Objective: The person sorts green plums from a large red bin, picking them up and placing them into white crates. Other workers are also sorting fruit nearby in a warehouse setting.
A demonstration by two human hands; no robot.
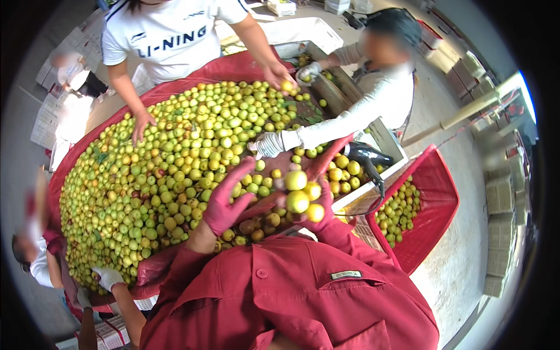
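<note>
A large heap of small round yellow-green fruit (175, 162) lies on a table lined with red cloth. My left hand (227, 199), in a dark pink glove, is raised over the near part of the heap with its fingers apart and nothing in it. In my right hand (321, 210), gloved the same, several yellow-green fruits (297, 201) are held in front of my chest; the lower fingers are partly hidden by them. Just beyond my right hand, more yellow fruit (343, 173) lies in a white-edged compartment beside a black hair dryer (367, 154).
A co-worker's white-gloved hand (270, 145) reaches close to my hands. Another co-worker's bare hands (142, 124) touch the far side. A white-gloved hand (107, 278) works at the lower left. At right stands a red-lined crate (437, 205) holding fruit; stacked boxes (501, 218) stand beyond.
</note>
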